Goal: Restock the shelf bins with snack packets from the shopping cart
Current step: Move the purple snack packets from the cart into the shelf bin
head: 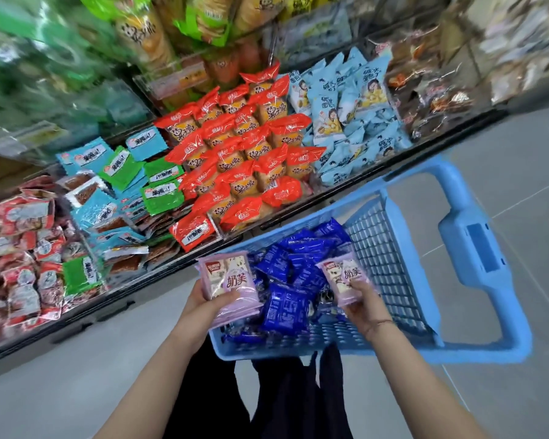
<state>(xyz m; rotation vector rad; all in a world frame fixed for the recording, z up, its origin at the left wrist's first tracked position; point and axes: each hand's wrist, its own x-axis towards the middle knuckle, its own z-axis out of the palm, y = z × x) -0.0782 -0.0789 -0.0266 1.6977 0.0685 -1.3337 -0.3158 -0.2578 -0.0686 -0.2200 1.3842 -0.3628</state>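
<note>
Both hands are up over the near end of the blue cart (381, 248). Our left hand (203, 299) grips a small stack of pink packets (232, 280), thumb across the front, the stack sticking up & away from the palm. Our right hand (366, 301) pinches a single pink packet (346, 278) by its lower edge, the pkt upright above the fingers. Btwn & under them, dark blue packets (286, 308) lie heaped in the cart. Shelf bins (298, 212) w/ red-orange packets (244, 147) & light blue packets (346, 122) sit just beyond.

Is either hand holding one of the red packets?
No, the left hand grips a pink packet stack and the right hand one pink packet.
</note>
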